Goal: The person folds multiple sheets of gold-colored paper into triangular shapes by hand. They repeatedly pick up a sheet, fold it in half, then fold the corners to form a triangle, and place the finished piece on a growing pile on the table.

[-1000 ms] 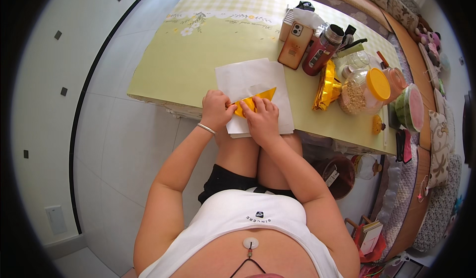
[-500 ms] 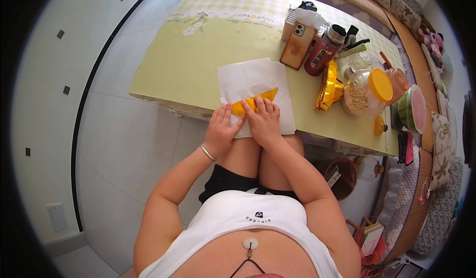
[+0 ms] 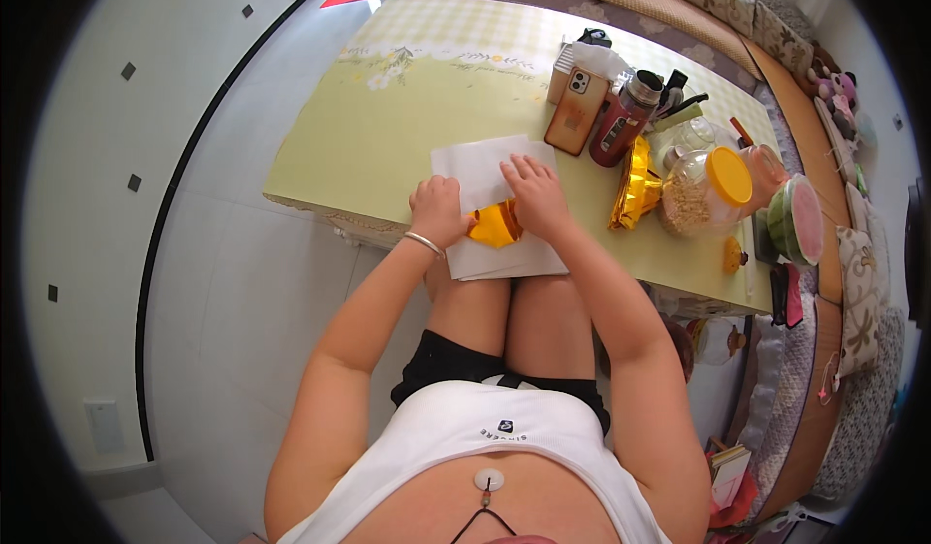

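Note:
A piece of shiny gold foil paper [image 3: 496, 225], bent and creased, lies between my two hands over a stack of white paper sheets [image 3: 482, 161] at the table's front edge. My left hand [image 3: 438, 207] is closed, fingers curled, with its thumb on the foil's left end. At the foil's right end is my right hand [image 3: 537, 195], its thumb side gripping the edge while the fingers reach forward over the white paper. The fingertip contact under the foil is partly hidden.
Right of the paper stand an upright phone [image 3: 578, 111], a dark red flask [image 3: 626, 122], a folded gold foil bundle [image 3: 636, 187], a yellow-lidded jar [image 3: 698, 190] and a watermelon half [image 3: 797, 219]. The yellow-green tablecloth [image 3: 359, 137] stretches left. A long sofa [image 3: 824, 369] runs along the right.
Both hands have shifted from pressing the flat foil strip to its two ends, moving apart. The foil now looks wider and bent. The view has shifted slightly.

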### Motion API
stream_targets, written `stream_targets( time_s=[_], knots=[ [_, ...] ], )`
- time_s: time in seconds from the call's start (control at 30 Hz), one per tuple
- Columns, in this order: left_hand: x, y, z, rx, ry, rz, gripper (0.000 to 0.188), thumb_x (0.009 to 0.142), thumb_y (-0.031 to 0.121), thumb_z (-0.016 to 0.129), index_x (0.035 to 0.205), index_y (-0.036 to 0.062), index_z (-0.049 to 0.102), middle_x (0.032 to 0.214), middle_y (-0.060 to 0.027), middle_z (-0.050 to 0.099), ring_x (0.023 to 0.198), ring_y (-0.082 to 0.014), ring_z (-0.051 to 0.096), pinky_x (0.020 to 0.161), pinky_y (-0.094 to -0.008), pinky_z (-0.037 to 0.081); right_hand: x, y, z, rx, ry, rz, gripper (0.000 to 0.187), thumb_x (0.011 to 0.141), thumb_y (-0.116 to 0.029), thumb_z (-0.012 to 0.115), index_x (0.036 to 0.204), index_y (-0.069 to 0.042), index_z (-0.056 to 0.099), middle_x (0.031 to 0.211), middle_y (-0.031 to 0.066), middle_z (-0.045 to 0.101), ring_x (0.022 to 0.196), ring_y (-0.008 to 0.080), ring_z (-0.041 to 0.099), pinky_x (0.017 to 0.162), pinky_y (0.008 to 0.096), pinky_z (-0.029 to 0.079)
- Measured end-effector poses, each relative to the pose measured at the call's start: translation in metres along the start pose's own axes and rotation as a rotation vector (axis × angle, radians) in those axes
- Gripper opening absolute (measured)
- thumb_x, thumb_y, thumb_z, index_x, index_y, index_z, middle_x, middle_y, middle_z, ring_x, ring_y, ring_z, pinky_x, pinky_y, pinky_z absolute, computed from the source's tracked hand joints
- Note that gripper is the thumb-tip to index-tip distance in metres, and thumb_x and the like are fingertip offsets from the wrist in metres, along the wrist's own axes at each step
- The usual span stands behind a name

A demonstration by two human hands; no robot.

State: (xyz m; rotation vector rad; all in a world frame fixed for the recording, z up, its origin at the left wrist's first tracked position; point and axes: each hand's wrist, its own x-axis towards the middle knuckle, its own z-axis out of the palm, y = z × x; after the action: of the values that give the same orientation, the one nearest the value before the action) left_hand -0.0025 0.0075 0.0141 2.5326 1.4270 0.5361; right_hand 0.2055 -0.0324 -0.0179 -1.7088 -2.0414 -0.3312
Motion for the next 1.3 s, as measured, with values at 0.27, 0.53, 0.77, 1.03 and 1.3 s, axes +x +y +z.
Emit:
stream_targets(
  time_s=[0.27,0.53,0.77,1.03,1.3],
  knots=[
    [0.008,-0.004,0.0,0.028,-0.029,0.194,0.028,0.066,0.011,0.075,0.091,0.0061,0.064,0.086,-0.0097,0.064,0.097,-0.0321,0.057,0.085,-0.0443,0.045,0.037,-0.007,-0.048,0.105,-0.499,-0.146,0.056,0.075,-0.003,0.066,0.129,-0.012,0.061,0.12,0.0065,0.063,0.123,0.026,0.052,0.116,0.0455,0.028],
    [-0.036,0.007,0.03,0.055,0.171,0.492,0.036,0.081,0.003,0.057,0.115,-0.0034,0.064,0.113,-0.0191,0.069,0.112,-0.0338,0.064,0.097,-0.0427,0.05,-0.014,0.004,-0.022,-0.032,-0.262,-0.388,0.036,0.088,-0.015,0.061,0.123,-0.01,0.065,0.131,0.0028,0.062,0.135,0.0189,0.047,0.122,0.0468,0.02],
    [-0.075,-0.007,0.032,0.203,0.186,0.397,0.044,0.084,0.008,0.057,0.124,-0.0103,0.06,0.128,-0.0267,0.062,0.123,-0.0377,0.059,0.105,-0.0437,0.046,-0.048,0.024,-0.029,0.047,-0.367,-0.139,0.058,0.1,-0.038,0.051,0.15,-0.008,0.041,0.159,0.0065,0.037,0.148,0.0206,0.03,0.123,0.045,0.017],
    [-0.057,0.002,0.017,0.113,0.253,0.403,0.027,0.08,0.005,0.06,0.105,-0.0049,0.066,0.103,-0.0188,0.067,0.095,-0.0344,0.064,0.086,-0.0436,0.052,-0.051,0.028,-0.035,0.245,-0.375,-0.05,0.06,0.096,-0.031,0.057,0.149,-0.007,0.042,0.159,0.008,0.036,0.148,0.0239,0.029,0.123,0.0455,0.019],
    [-0.044,-0.021,0.02,-0.356,0.261,0.196,0.017,0.082,0.0,0.066,0.099,-0.0004,0.067,0.085,-0.0081,0.069,0.079,-0.0241,0.068,0.07,-0.0371,0.054,-0.05,0.027,-0.032,0.406,-0.046,-0.016,0.041,0.088,-0.01,0.068,0.127,-0.004,0.059,0.121,0.0081,0.066,0.117,0.0265,0.06,0.101,0.0437,0.046]
  ],
)
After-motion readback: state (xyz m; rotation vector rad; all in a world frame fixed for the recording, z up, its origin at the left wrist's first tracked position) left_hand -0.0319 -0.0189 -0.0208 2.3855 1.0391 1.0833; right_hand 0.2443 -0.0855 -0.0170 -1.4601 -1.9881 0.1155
